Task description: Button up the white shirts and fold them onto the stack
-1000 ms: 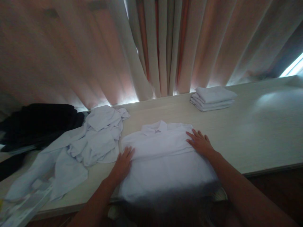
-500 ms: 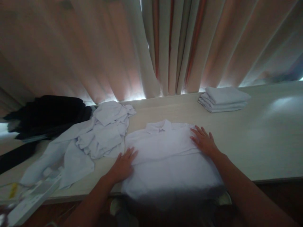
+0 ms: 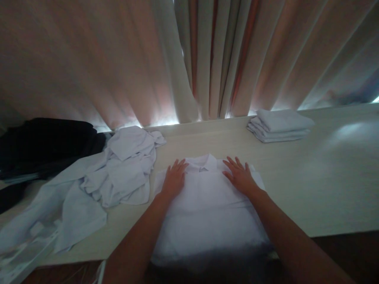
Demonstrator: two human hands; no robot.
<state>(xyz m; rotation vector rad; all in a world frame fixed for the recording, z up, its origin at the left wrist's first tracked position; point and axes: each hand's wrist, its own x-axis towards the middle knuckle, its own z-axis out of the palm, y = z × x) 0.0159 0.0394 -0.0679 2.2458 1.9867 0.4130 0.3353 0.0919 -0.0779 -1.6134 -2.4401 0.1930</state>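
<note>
A white collared shirt (image 3: 207, 205) lies spread before me, its collar toward the curtain and its lower part dark at the table's front edge. My left hand (image 3: 174, 177) rests flat on the shirt just left of the collar, fingers stretched out. On the other side of the collar, my right hand (image 3: 239, 175) lies with spread fingers on the shirt's shoulder area. Neither hand grips the cloth. Shirt fabric shows beyond both hands at the outer sides.
Crumpled white garments (image 3: 124, 169) lie on the left, beside a black pile of clothes (image 3: 50, 146). A stack of folded white cloth (image 3: 281, 124) sits at the back right of the pale table (image 3: 319, 189). A pleated curtain (image 3: 133, 59) hangs behind. White equipment (image 3: 29, 256) occupies the lower left.
Both hands have moved inward toward the collar, the left one also farther up the shirt. The view has shifted slightly, so the left-hand piles appear farther left.
</note>
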